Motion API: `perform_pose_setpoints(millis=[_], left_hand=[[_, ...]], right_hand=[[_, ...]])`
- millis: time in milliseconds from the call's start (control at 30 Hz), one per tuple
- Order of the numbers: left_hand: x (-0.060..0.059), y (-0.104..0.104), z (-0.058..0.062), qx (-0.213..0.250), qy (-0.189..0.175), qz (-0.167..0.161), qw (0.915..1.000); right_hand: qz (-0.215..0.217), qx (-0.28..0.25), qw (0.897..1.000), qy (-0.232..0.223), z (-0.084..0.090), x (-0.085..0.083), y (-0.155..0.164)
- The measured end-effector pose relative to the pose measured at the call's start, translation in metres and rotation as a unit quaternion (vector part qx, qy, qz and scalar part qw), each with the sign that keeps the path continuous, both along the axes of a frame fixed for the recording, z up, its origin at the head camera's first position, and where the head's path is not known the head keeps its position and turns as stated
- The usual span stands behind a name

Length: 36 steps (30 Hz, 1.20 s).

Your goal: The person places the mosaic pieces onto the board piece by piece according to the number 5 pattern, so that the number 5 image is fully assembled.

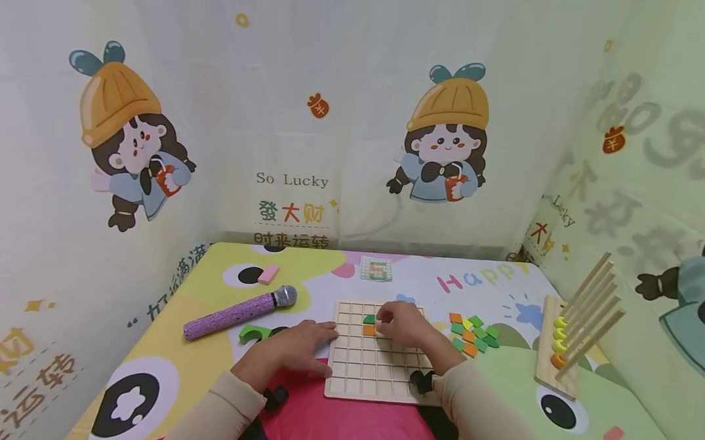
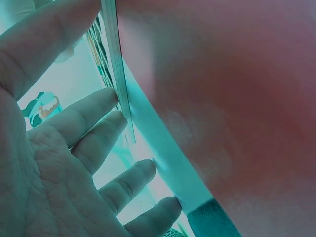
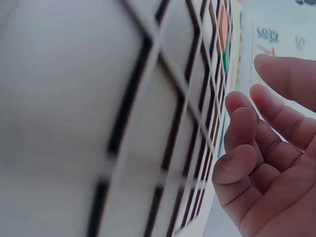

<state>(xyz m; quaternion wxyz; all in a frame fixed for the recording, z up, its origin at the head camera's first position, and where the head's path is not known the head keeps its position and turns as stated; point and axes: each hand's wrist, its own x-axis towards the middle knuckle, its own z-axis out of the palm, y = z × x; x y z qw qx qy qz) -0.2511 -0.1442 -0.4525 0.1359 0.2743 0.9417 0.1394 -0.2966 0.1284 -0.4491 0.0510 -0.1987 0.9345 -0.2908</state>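
On the printed surface (image 1: 502,367), a gridded board (image 1: 346,369) is touched at its left edge by the left hand (image 1: 296,349), fingers spread. The right hand (image 1: 408,325), loosely curled, is held over it, beside an inset green tile (image 1: 369,319) and orange tile (image 1: 369,330).

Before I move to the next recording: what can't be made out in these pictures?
1. Cells of the board beneath the right hand: head view, covered by that hand.
2. Fine pattern on the card: head view, too small to read.
3. Nearest part of the board: right wrist view, blurred.
4. Thumb tip of the left hand: left wrist view, cut off by the top edge.
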Motion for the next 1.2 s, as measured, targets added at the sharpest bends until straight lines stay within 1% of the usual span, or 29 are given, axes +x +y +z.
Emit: perform_pose_setpoints(millis=[100,267,400,433,600,833,967,1100,1200], left_hand=[[0.001,-0.002,-0.001,0.003,-0.001,0.005,1.0],[0.002,-0.003,-0.002,0.011,-0.003,0.004,0.9999],[0.002,-0.003,-0.001,0.01,-0.009,0.011,0.9999],[0.002,-0.002,0.0,0.01,-0.011,0.012,0.9998],[0.001,-0.002,-0.001,0.01,-0.016,0.016,0.9997],[0.001,-0.003,0.0,0.017,-0.019,0.014,0.9996],[0.002,-0.003,0.001,0.021,-0.019,0.008,0.9996],[0.002,-0.004,0.0,0.018,-0.019,0.009,0.9996],[0.002,-0.004,0.0,0.016,-0.019,0.012,0.9996]], right_hand=[[-0.02,-0.011,1.0,0.0,-0.002,-0.003,0.017],[-0.05,-0.017,0.999,-0.002,-0.003,-0.008,0.05],[-0.086,-0.018,0.996,-0.011,-0.005,-0.013,0.079],[-0.096,-0.016,0.995,-0.014,-0.004,-0.014,0.085],[-0.142,0.007,0.99,-0.004,-0.006,-0.018,0.109],[-0.158,0.06,0.986,-0.005,-0.008,-0.024,0.123],[-0.174,0.089,0.981,-0.019,-0.01,-0.028,0.127],[-0.183,0.102,0.977,-0.034,-0.01,-0.029,0.13],[-0.182,0.106,0.977,-0.036,-0.01,-0.029,0.131]])
